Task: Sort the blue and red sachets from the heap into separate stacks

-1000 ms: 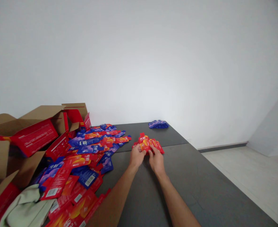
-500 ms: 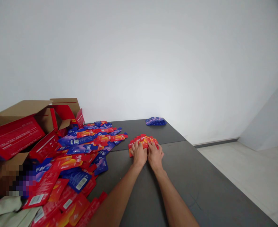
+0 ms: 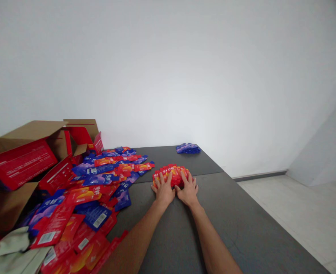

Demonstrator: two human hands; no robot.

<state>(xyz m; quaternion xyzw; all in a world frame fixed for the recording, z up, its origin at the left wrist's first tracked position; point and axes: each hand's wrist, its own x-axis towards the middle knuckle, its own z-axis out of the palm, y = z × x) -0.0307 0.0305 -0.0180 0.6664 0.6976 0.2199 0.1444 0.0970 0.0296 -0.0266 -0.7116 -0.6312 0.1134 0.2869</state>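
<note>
A fanned-out row of overlapping red and orange packets (image 3: 172,170) lies on the dark table in front of me. My left hand (image 3: 164,190) rests on the row's left part with its fingers spread. On the right part lies my right hand (image 3: 188,191), its fingers also apart and touching the packets. Both thumbs are close together at the near edge of the row. The palms and fingers cover much of the packets' lower half.
Farther back on the table (image 3: 213,213) is a fanned stack of blue packets (image 3: 188,148). At left spreads a loose heap of red and blue packets (image 3: 85,194), beside open red cardboard boxes (image 3: 25,163). Pale cloth (image 3: 10,247) lies lower left. A white wall stands behind.
My fingers have spread wider over the red packets, and my hands have drawn slightly nearer to me. More of the fanned row shows between them.
</note>
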